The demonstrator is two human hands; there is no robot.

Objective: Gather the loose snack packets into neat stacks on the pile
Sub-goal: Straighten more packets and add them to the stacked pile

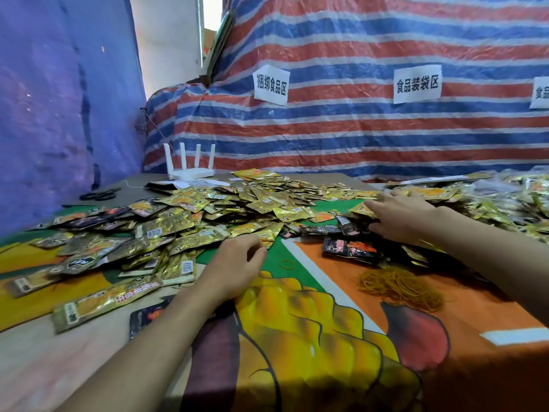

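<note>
Light, thin, slippery by the look: flat gold foil snack packets (166,233) strewn over the printed cloth (326,337). Best pinched by a sealed edge, or swept flat. Left hand (237,263) at their near fringe, fingers loosely curled, gripping nothing visible. Farther right, right hand (401,215) palm-down, fingers spread across gold packets beside black foil packets (350,248). Beyond, the heaped pile (267,194).
</note>
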